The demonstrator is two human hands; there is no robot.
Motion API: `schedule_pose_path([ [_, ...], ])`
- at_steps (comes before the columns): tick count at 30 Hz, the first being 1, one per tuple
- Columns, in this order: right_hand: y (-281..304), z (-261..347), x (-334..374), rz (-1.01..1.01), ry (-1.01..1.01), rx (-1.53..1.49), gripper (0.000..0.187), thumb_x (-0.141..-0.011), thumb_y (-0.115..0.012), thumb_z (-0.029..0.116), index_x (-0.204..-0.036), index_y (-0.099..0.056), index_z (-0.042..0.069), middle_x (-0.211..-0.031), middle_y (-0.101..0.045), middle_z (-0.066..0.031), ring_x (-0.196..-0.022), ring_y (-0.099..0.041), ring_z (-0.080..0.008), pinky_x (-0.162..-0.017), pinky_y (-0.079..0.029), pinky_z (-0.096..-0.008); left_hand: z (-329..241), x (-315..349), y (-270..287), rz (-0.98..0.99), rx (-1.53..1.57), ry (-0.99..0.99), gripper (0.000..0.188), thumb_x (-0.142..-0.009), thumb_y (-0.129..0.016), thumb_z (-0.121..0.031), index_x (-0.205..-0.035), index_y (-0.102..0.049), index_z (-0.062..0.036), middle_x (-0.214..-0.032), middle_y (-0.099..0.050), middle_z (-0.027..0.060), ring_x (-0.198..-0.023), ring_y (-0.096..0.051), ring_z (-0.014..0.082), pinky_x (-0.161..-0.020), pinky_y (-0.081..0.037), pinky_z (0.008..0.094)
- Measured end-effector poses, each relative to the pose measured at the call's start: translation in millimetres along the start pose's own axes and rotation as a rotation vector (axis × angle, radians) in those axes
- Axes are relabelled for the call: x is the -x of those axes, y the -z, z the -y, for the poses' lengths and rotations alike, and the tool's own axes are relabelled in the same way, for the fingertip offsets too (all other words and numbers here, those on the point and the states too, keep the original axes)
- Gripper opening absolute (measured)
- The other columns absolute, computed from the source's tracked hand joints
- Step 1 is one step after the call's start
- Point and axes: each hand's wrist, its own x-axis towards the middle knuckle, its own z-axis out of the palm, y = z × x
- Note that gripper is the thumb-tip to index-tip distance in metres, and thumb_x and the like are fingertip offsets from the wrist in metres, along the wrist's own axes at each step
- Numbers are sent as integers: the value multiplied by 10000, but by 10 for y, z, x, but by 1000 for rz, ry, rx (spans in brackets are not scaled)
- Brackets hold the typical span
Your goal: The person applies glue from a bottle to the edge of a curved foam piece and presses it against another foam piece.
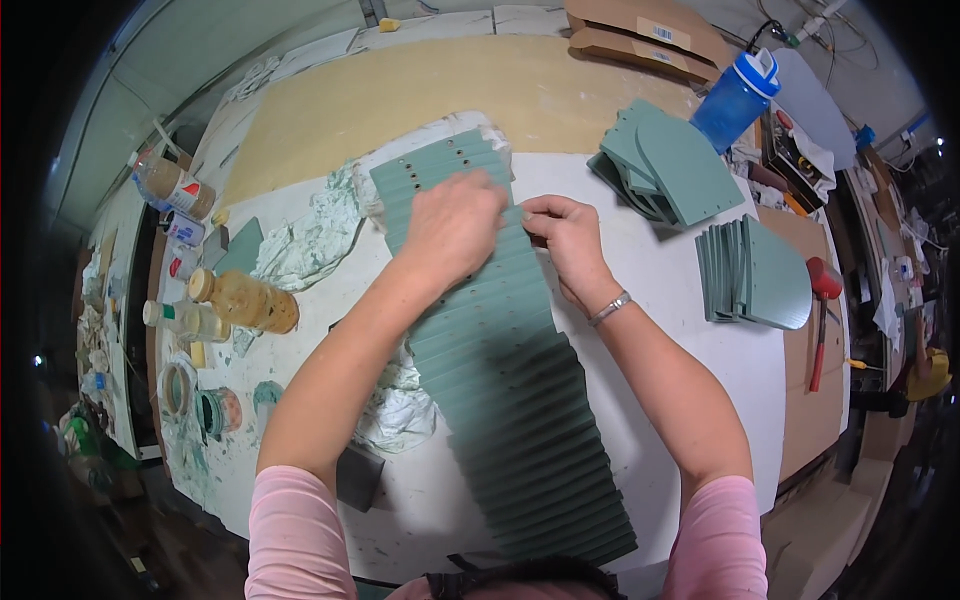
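A long row of overlapping green boards (500, 345) runs across the white table from its near edge toward the far side. Small holes dot some boards, and the far end rests by a crumpled white cloth (410, 150). My left hand (458, 222) lies over the row near that far end, its fingers smeared by motion. At the row's right edge, my right hand (570, 245) has its thumb and fingers closed in a pinch; whatever they hold is too small or hidden to name.
At the right stand stacks of green curved panels (755, 275), a red mallet (823, 285) and a blue bottle (735, 100). On the left are a jar of yellowish liquid (250, 302), a crumpled rag (310, 235) and several bottles. A dark block (360, 478) sits by my left forearm.
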Motion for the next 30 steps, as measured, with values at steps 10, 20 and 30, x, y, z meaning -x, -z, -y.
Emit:
schedule_pose_path([
  [10,-37,-47,33,41,94,1,223,-792,-603,3,-991,-668,-74,-777,-647,-62,-699,-556,-120,-639,-457,-263,19,-7,-169,-131,-4,-81,114,-853,-671,-141,-943,-664,-72,-919,-618,105,-920,-607,314,-746,-500,442],
  [20,-97,-193,62,-135,85,81,367,-818,-607,72,-1144,-459,-12,-872,-520,-60,-776,-500,-125,-666,-425,-275,905,14,324,-287,401,299,246,-952,-566,-269,-1036,-648,-53,-924,-668,194,-865,-638,339,-815,-489,404],
  [30,-95,-63,54,53,-24,62,327,-849,-635,117,-1133,-513,10,-899,-508,-60,-778,-482,-99,-686,-423,-249,862,621,1685,-546,566,82,153,-1005,-519,-137,-979,-585,-1,-883,-549,-20,-852,-485,60,-786,-400,217],
])
